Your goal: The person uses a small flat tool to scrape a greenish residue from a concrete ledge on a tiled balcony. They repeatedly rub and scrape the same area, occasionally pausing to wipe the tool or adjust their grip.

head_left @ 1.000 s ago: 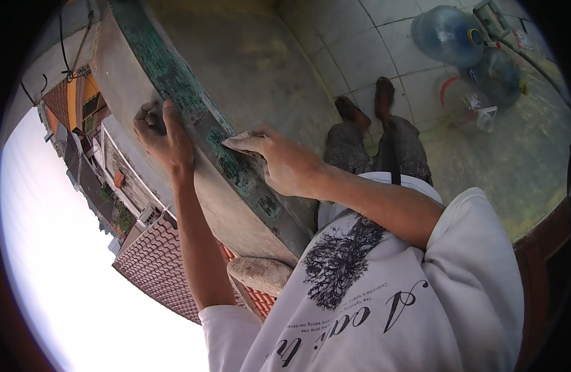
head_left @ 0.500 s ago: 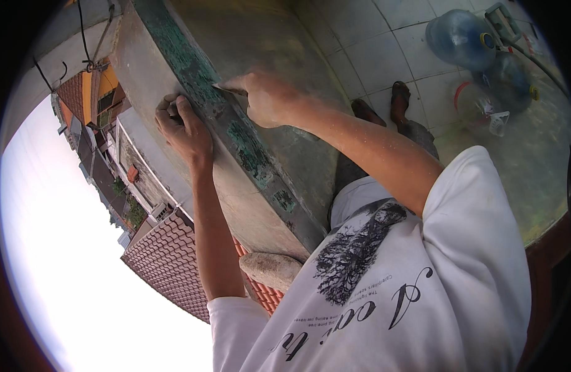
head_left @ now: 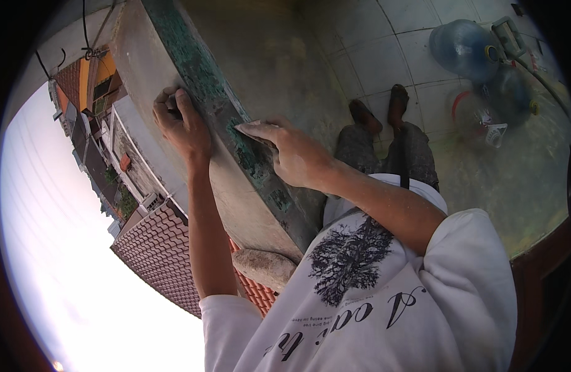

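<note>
I stand at a concrete parapet wall (head_left: 236, 204) whose inner top edge carries a strip of flaking green paint (head_left: 198, 74). My right hand (head_left: 294, 158) lies on that strip, fingers stretched out and pinching a thin pale flat tool (head_left: 243, 128) against the green paint. My left hand (head_left: 181, 124) rests on the bare top of the wall just beyond the strip, fingers curled. Something small and dark shows between its fingers; I cannot tell whether it is held.
Beyond the wall is a drop to red tiled roofs (head_left: 155, 260) and buildings below. Behind me lies a tiled floor (head_left: 384, 56) with a blue water jug (head_left: 462, 46), a clear bottle (head_left: 477, 118) and a hose. My feet (head_left: 378, 108) stand near the wall.
Both hands have slid along the wall top away from my body. The right hand now lies flatter on the green strip, and the left hand has kept level with it.
</note>
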Demonstrator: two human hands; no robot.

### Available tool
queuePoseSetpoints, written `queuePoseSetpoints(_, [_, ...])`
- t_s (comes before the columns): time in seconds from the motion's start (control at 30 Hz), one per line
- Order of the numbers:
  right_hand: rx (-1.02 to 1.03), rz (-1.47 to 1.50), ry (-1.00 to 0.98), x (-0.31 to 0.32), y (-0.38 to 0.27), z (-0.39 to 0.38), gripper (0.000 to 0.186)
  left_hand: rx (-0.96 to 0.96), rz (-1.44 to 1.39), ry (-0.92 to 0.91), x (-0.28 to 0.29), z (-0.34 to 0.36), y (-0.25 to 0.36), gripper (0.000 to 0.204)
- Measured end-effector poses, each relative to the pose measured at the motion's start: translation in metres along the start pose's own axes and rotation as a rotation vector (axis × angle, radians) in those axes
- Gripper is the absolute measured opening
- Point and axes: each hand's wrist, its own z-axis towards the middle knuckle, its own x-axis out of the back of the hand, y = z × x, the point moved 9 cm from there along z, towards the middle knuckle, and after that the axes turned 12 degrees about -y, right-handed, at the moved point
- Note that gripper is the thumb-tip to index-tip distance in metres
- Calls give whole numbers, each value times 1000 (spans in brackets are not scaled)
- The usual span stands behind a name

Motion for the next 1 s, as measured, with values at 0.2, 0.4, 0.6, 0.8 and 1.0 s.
queuePoseSetpoints(0.2, [-192,150,-196,4,-5,-11,79,16,-6,-13,-1,2,-3,32])
queuePoseSetpoints(0.4, [-173,176,-210,-7,6,-21,82,5,8,-14,-2,0,-5,32])
queuePoseSetpoints(0.6, [-178,111,-252,-32,15,-58,86,37,-62,7,0,2,-15,33])
queuePoseSetpoints(0.8, [-142,121,-156,-26,4,-79,83,69,10,-10,-2,2,-12,33])
queuePoseSetpoints(1.0, [-257,118,-300,-41,11,-85,82,120,120,14,-1,-7,0,35])
